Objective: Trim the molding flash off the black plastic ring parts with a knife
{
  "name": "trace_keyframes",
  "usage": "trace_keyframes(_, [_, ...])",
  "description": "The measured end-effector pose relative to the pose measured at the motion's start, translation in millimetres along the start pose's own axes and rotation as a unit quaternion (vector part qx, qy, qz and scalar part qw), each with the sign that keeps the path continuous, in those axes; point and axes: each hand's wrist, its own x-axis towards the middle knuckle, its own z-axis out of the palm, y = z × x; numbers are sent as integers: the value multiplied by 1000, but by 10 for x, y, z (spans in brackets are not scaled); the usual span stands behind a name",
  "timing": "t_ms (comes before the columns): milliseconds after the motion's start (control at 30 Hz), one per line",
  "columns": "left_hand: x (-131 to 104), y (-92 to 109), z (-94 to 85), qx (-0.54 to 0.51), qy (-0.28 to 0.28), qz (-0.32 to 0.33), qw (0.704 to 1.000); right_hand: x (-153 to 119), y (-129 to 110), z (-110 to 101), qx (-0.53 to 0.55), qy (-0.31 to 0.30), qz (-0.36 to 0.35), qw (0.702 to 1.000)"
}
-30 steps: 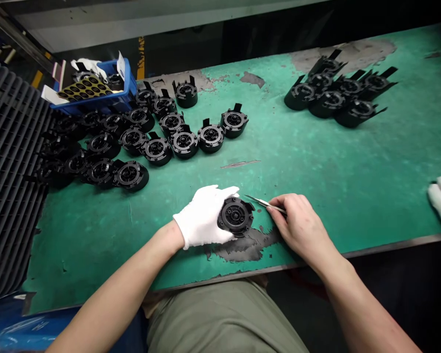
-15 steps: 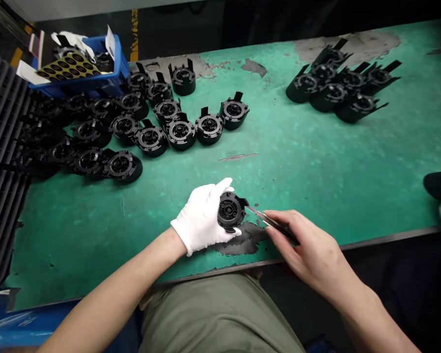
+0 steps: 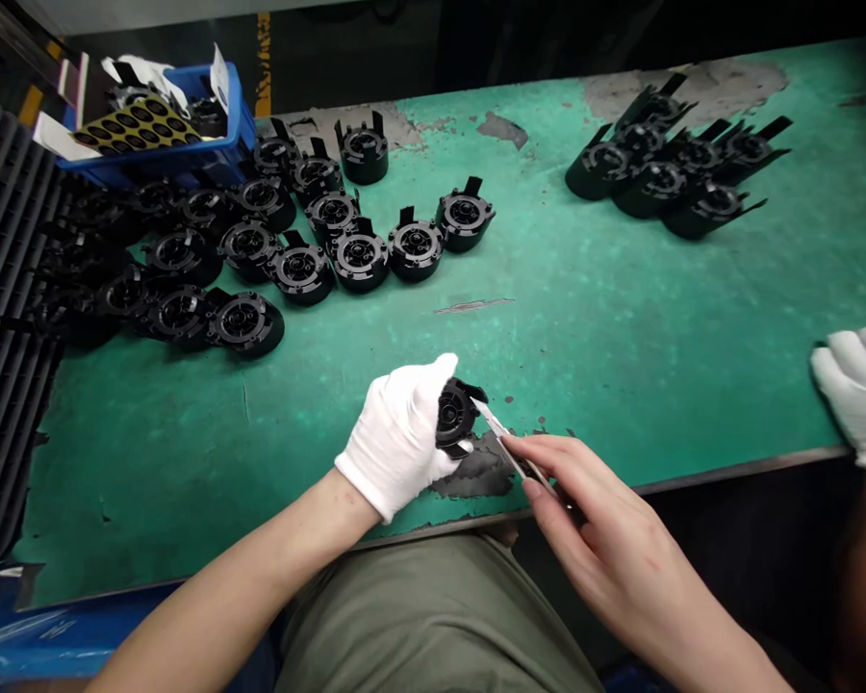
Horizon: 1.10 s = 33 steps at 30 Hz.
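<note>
My left hand, in a white glove, is wrapped round a round black plastic housing with upright tabs, held tilted near the table's front edge. The glove covers the housing's left side. My bare right hand grips a slim utility knife between thumb and fingers. Its silver blade points up and left, and the tip is at the housing's right side, by a tab. Whether the blade touches the plastic I cannot tell.
Several similar black housings stand at the left, and another group at the far right. A blue bin holding a sheet of round stickers sits at the back left. A co-worker's gloved hand rests at the right edge.
My left hand has turned the housing slightly. My right hand has shifted a little left and down, with the blade now angled more steeply. The co-worker's gloved hand has come further into view.
</note>
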Motion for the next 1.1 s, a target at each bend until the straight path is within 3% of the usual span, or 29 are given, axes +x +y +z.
trace_keyframes(267, [-50, 105, 66, -5, 45, -13, 999, 13, -82, 151, -38, 5, -17, 999])
trace_keyframes(467, [-70, 91, 110, -13, 60, -21, 998, 35, -153, 104, 29, -14, -50, 998])
trace_keyframes(700, [-92, 68, 100, -32, 22, -51, 998, 43, 8, 38, 0, 27, -40, 999])
trace_keyframes(867, [-79, 27, 27, -113, -19, -94, 989, 99, 208, 70, -35, 87, -19, 995])
trace_keyframes(933, [-59, 29, -50, -168, -7, -98, 981, 176, 320, 96, -55, 114, -12, 992])
trace_keyframes(1033, [-27, 64, -152, -240, 33, -56, 969, 315, 449, 161, -66, 122, -33, 990])
trace_keyframes(1100, [-20, 103, -165, -295, 52, -26, 954, 390, 448, 242, 8, 112, -29, 993])
